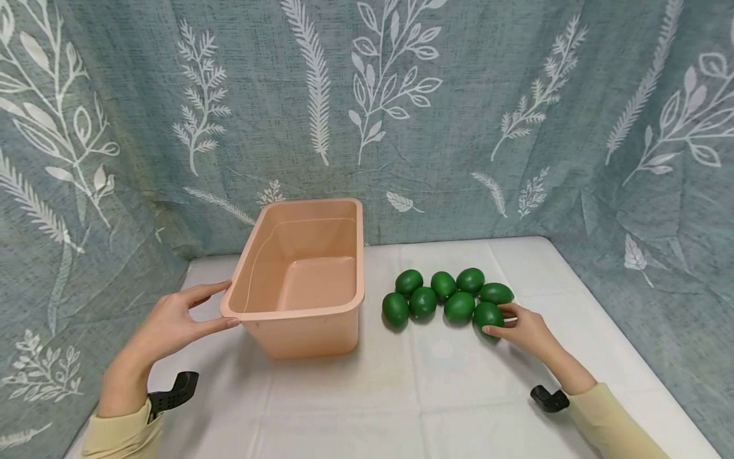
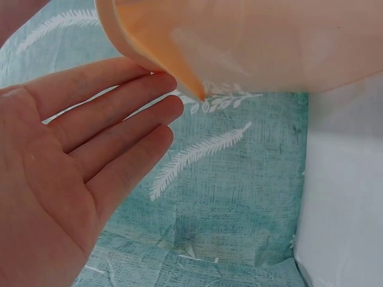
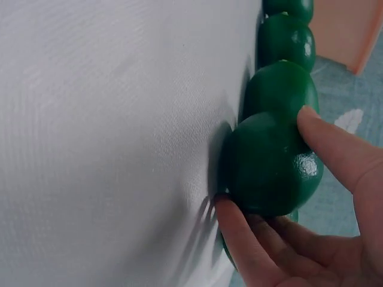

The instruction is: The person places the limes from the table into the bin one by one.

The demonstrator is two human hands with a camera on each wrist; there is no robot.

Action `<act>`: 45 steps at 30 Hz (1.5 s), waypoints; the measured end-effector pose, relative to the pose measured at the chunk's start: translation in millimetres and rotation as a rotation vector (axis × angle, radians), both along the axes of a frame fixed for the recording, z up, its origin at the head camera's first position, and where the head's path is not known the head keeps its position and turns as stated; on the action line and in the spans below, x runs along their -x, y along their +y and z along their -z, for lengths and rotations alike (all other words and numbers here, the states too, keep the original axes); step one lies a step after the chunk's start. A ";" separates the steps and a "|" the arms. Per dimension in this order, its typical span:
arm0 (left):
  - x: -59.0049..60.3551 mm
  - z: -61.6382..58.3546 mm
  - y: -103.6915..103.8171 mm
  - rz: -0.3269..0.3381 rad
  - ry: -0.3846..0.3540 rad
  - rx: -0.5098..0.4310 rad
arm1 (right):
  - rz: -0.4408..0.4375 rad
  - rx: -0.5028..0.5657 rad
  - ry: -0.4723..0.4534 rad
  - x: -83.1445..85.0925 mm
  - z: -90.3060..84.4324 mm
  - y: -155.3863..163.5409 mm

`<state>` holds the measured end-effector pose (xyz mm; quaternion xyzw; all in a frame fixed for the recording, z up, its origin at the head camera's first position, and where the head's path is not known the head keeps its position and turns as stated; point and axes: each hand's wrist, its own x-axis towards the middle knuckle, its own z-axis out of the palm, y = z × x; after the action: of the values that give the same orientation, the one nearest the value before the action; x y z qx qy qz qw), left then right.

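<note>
Pinching a glossy, dark-green, egg-shaped fruit [image 1: 487,315] between thumb and fingertips, the right hand [image 1: 524,328] reaches in from the right; the fruit sits at the near right end of a cluster of similar green fruits [image 1: 423,303], probably the spot easiest to get fingers around. They lie on a white cloth-covered table [image 1: 441,389], right of a deep, peach-coloured, rectangular plastic bin [image 1: 301,335]. At the bin's near left corner, the left hand [image 1: 166,325], fingers straight and thumb spread apart from them, touches the rim, seemingly to steady it.
</note>
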<state>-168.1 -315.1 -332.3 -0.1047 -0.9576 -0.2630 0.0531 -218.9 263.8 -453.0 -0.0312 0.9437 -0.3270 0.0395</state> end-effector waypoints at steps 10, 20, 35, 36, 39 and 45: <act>1.0 0.7 0.2 0.000 -0.003 -0.024 | 0.017 0.028 -0.016 -4.9 -3.9 1.0; 0.9 1.6 -0.3 0.006 -0.004 -0.035 | 0.024 0.028 -0.003 -6.8 -16.4 3.4; 1.3 0.0 -0.2 0.012 -0.010 -0.045 | 0.004 0.048 0.029 -2.7 -59.5 -12.8; 1.4 -0.1 -0.4 0.012 -0.011 -0.046 | -0.001 0.050 0.032 -2.0 -62.3 -14.6; 2.0 0.1 -0.8 0.013 -0.009 -0.046 | -0.012 0.051 0.039 0.4 -69.7 -20.2; 1.4 1.0 -0.9 0.008 -0.006 -0.040 | -0.038 0.055 0.057 6.6 -83.4 -32.4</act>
<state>-169.5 -316.0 -333.3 -0.1070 -0.9518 -0.2828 0.0515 -225.4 231.4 -369.6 -0.0595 0.9343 -0.3510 0.0181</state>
